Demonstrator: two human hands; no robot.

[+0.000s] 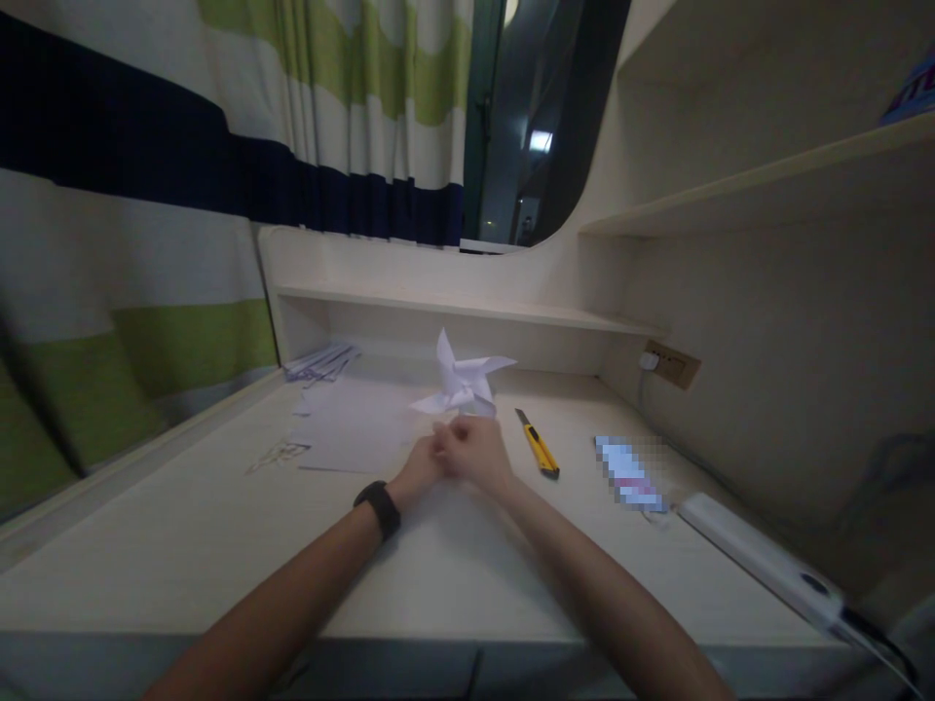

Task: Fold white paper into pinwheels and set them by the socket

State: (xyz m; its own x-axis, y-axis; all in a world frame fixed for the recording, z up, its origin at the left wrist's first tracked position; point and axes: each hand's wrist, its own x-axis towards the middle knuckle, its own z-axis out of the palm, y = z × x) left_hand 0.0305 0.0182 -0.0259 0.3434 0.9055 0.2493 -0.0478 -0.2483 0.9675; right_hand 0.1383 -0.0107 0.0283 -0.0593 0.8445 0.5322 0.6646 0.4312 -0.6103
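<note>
Head view: both hands meet mid-frame over the table [219, 545]. The left hand [422, 469] and right hand [476, 452] are curled shut together around the base of a white paper pinwheel [462, 382], which sticks up just above them. A yellow utility knife [539, 446] lies just right, loose paper sheets [351, 424] to the left, and a white power strip [760, 560] sits at lower right.

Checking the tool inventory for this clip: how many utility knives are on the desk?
1. A yellow-and-black utility knife lies on the pale wooden desk, right of the right hand. The loose white papers might hide others.
</note>
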